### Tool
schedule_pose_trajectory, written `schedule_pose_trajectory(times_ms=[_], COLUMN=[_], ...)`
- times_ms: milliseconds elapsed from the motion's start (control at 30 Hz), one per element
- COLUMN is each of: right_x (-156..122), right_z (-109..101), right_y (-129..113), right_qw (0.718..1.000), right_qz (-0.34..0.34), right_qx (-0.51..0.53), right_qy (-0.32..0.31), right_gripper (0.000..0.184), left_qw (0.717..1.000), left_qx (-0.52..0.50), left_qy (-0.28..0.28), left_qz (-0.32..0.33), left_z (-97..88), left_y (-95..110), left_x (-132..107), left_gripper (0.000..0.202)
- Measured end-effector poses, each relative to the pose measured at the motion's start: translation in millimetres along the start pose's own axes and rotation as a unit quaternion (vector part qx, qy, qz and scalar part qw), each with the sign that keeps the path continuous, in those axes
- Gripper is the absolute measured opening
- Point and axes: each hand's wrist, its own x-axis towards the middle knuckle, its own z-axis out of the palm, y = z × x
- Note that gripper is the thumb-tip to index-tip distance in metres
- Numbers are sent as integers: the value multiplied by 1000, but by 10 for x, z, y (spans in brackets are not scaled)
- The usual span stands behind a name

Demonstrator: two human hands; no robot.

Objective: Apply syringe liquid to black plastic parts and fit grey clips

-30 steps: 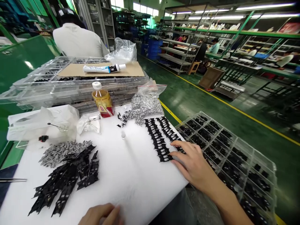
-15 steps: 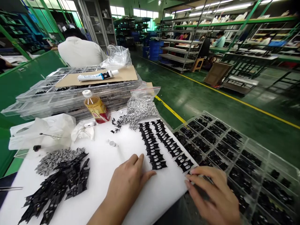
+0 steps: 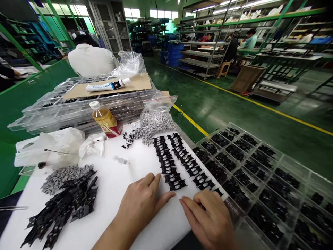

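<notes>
A glossy green floor (image 3: 260, 128) with a yellow line (image 3: 249, 100) runs toward bright windows (image 3: 161, 14) at the far end, past a glass-fronted cabinet (image 3: 109, 31) on the left and metal shelving racks (image 3: 203, 45) on the right, under strip lights (image 3: 249, 5).

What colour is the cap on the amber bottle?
White, best seen in the head view: the cap tops the plastic bottle.

The right hand (image 3: 208, 218) has drawn back from over the clear plastic tray (image 3: 262, 194) onto the white tabletop (image 3: 109, 184), its fingers (image 3: 194, 211) just below the black perforated strips (image 3: 173, 184), while the left hand (image 3: 140, 205) has slid up beside them.
</notes>
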Motion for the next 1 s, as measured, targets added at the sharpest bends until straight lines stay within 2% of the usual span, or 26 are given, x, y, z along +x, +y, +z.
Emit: schedule_pose_trajectory(times_ms=[100, 267, 433, 633, 833, 1000], right_x=[53, 80, 35, 18, 46, 43], right_z=[-17, -1, 47, 67, 39, 51], right_y=[-21, -61, -80, -82, -82, -93], right_qw=[1000, 1000, 1000, 1000, 1000, 1000], right_qz=[0, 11, 13, 8, -10, -19], right_qx=[-2, -7, -8, -10, -12, -18], right_qy=[-6, -4, 10, 13, 1, -2], right_gripper=[18, 15, 14, 12, 15, 13], left_qw=[1000, 1000, 1000, 999, 996, 996], left_qx=[6, -3, 7, 1, 21, 18], left_qy=[0, -6, -4, -29, -38, -50], left_qz=[6, 20, -13, -19, -84, -73], left_z=[-18, -19, -14, -14, -21, -5], left_y=[17, 72, 42, 39, 56, 76], left_x=[24, 44, 85, 138, 211, 310], left_gripper=[46, 45, 43, 43, 46, 48])
